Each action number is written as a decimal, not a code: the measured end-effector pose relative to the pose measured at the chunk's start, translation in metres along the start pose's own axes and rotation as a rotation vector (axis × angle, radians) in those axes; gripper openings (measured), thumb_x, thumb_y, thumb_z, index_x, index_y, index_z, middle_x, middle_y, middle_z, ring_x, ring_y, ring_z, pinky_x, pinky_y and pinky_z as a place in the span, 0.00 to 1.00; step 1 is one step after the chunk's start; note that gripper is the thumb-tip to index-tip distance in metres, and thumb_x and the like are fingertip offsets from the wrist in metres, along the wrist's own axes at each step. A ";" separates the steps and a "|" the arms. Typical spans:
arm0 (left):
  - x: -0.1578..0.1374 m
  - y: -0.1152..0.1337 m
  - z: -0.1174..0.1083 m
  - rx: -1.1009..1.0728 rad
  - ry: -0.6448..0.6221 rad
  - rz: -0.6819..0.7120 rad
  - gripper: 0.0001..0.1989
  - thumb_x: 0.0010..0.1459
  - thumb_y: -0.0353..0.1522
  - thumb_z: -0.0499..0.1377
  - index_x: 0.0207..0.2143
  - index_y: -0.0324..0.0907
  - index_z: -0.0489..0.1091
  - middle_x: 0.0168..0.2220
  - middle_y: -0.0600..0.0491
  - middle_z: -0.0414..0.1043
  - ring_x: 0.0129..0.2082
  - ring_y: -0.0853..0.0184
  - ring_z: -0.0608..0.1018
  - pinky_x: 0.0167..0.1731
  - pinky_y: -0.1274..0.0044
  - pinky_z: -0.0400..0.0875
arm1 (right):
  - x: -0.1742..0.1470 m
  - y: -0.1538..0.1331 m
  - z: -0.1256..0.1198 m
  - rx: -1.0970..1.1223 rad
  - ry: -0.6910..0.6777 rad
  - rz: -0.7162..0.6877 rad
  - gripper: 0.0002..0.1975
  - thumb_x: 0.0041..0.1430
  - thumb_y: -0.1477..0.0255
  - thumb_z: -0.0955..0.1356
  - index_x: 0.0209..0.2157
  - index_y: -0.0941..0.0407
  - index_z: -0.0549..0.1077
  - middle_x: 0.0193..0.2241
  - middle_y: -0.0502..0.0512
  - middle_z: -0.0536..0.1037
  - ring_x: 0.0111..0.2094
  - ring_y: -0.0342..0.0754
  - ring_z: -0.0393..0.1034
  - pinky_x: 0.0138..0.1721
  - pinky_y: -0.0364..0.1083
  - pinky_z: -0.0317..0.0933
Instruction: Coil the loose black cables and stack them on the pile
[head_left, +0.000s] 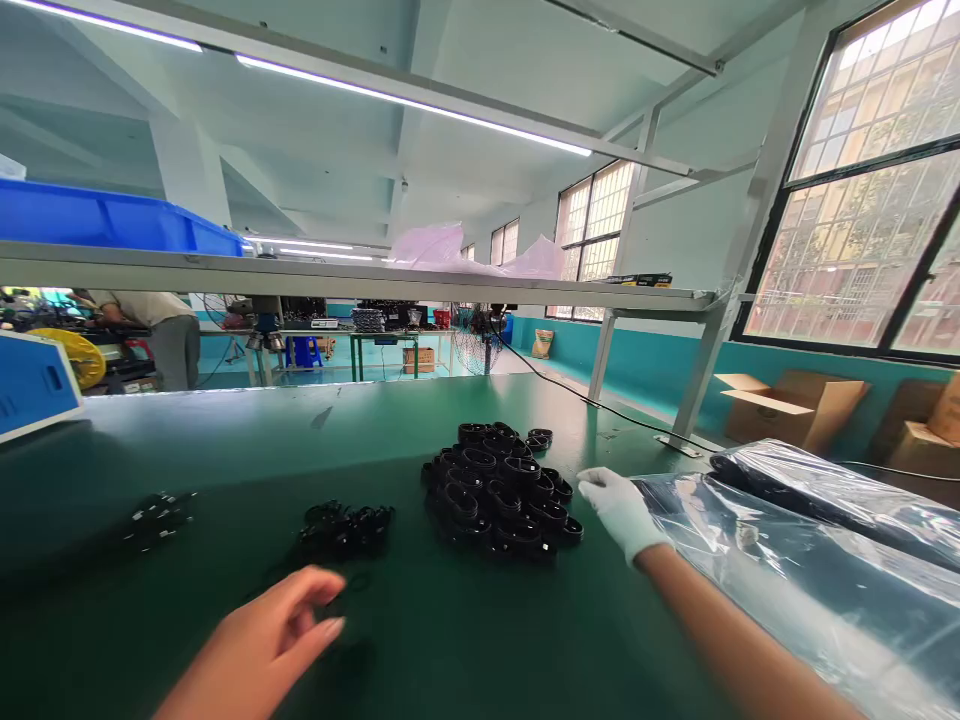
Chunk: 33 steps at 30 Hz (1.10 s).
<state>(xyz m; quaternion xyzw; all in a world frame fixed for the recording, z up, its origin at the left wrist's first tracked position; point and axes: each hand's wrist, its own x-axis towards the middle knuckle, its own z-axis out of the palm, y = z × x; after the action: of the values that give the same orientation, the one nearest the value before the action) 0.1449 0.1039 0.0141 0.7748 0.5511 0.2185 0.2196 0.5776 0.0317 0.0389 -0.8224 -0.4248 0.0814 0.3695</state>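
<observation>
My left hand (pixel 274 635) is bare and held low over the green table, thumb and index finger apart with nothing visible between them. Just beyond it lies a small heap of thin black ring-like parts (pixel 345 528), and one loose thin ring (pixel 361 581) shows faintly beside the fingertips. In a white glove, my right hand (pixel 619 510) hovers at the right side of a large pile of black round ring-shaped parts (pixel 499 495). Its fingers stretch forward, loosely bent, and no part can be seen in them. One black ring (pixel 539 439) sits at the pile's back edge.
Small black pieces with light spots (pixel 159 515) lie at the left. Clear plastic sheeting (pixel 795 570) covers the table's right side. A black cable (pixel 600 402) crosses the back right. Overhead runs a shelf (pixel 360 278) with a blue bin (pixel 112 220). A person (pixel 165 330) stands far left.
</observation>
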 end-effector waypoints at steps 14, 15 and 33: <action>0.094 0.134 0.110 0.151 -0.194 -0.043 0.57 0.39 0.37 0.66 0.64 0.45 0.32 0.55 0.37 0.62 0.47 0.50 0.72 0.36 0.70 0.68 | -0.080 -0.024 0.052 -0.485 -0.133 -0.034 0.43 0.46 0.67 0.67 0.61 0.38 0.43 0.64 0.53 0.42 0.49 0.58 0.63 0.44 0.54 0.60; 0.096 0.136 0.114 0.155 -0.184 -0.040 0.57 0.40 0.38 0.66 0.64 0.44 0.32 0.55 0.37 0.62 0.48 0.50 0.72 0.36 0.70 0.68 | -0.075 -0.026 0.055 -0.498 -0.143 -0.064 0.41 0.48 0.67 0.67 0.61 0.38 0.44 0.64 0.54 0.44 0.48 0.58 0.63 0.44 0.54 0.60; 0.183 0.187 0.178 0.092 -0.097 -0.129 0.53 0.42 0.40 0.67 0.63 0.39 0.37 0.57 0.33 0.55 0.50 0.48 0.70 0.43 0.66 0.67 | 0.053 0.013 0.076 -0.494 -0.125 -0.135 0.34 0.54 0.66 0.65 0.61 0.44 0.48 0.61 0.59 0.51 0.53 0.60 0.57 0.48 0.53 0.55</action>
<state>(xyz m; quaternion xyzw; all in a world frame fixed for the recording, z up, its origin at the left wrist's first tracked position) 0.4447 0.2047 -0.0032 0.7566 0.5981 0.1404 0.2239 0.5849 0.1079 -0.0144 -0.8508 -0.5079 0.0009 0.1352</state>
